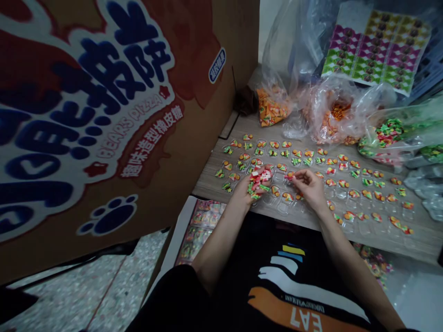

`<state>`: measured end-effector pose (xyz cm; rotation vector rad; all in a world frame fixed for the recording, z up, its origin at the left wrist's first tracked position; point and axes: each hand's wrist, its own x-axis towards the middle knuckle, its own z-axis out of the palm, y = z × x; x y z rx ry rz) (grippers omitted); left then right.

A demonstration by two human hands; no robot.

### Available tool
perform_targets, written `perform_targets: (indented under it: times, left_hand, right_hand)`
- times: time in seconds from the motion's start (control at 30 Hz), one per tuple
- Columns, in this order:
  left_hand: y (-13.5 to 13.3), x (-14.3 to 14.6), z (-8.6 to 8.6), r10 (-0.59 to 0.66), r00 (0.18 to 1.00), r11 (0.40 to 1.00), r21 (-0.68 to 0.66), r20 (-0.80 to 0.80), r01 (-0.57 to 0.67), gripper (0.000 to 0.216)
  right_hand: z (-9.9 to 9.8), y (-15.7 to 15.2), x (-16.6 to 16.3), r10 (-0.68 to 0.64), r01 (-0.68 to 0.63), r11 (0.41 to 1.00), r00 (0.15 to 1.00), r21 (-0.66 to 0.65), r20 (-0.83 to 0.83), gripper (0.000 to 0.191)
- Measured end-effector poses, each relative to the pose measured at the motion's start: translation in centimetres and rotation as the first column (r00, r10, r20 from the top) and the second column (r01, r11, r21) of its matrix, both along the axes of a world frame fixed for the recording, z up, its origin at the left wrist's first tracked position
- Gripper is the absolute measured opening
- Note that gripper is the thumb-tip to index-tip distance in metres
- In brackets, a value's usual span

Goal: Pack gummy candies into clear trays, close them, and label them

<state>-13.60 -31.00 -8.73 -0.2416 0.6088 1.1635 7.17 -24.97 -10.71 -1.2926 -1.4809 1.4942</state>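
Observation:
My left hand [243, 192] is cupped, palm up, around a heap of small gummy candies [260, 179], pink-and-white and green ones. To its right, my right hand [310, 188] has thumb and forefinger pinched on a small reddish gummy candy [289, 175], partly covered by the fingertips. Both hands are over rows of small clear plastic trays [282, 206] spread across the wooden table. Many trays hold pizza-slice-shaped candies [287, 197] in orange, red and white; others hold green pieces with yellow stars [308, 161].
A large printed carton [194, 115] walls off the left side. Along the table's back stand clear bags of orange candies [273, 108], more orange pieces [339, 113] and green-and-red ones [391, 131]. A label sheet [377, 50] leans behind them. Below the front edge lies a printed sheet [202, 219].

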Motion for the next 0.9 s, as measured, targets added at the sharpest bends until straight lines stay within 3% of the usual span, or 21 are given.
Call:
perform_targets:
  times: [0.13,0.27,0.37,0.47,0.6,0.73,0.9]
  left_hand:
    - [0.0,-0.6,0.2,0.043,0.999,0.999,0.003,0.03,-0.043,0.018]
    - [-0.2,-0.6,0.1,0.061,0.997,0.998,-0.003,0.039,-0.06,0.017]
    - [-0.5,-0.6,0.0,0.07,0.997,0.998,-0.002,0.043,-0.07,0.019]
    - [-0.7,-0.8,-0.1,0.077,0.996,0.997,-0.001,0.048,-0.077,0.024]
    - [-0.9,-1.0,-0.2,0.093,0.994,0.996,0.011,0.053,-0.093,0.026]
    - [-0.7,-0.5,0.0,0.086,0.994,0.996,-0.007,0.072,-0.086,0.026]
    - [0.5,1.1,-0.4,0.035,0.998,0.999,0.003,0.044,-0.036,0.013]
  right_hand:
    - [-0.7,-0.2,-0.5,0.007,-0.068,0.959,0.976,0.274,0.217,0.015]
    - [-1.1,-0.5,-1.5,0.013,-0.301,0.798,0.875,0.523,0.483,0.011]
    - [-1.3,-0.6,-1.8,0.031,-0.5,0.672,0.756,0.547,0.653,0.02]
    - [-1.4,-0.3,-1.6,0.062,-0.594,0.616,0.692,0.518,0.719,0.022]
    - [-1.6,0.3,-1.4,0.121,-0.616,0.626,0.682,0.478,0.721,0.021]
    - [-1.4,0.3,-1.9,0.098,-0.579,0.669,0.691,0.466,0.716,0.019]
    - [1.2,-0.1,-2.6,0.104,-0.343,0.794,0.891,0.502,0.443,0.012]
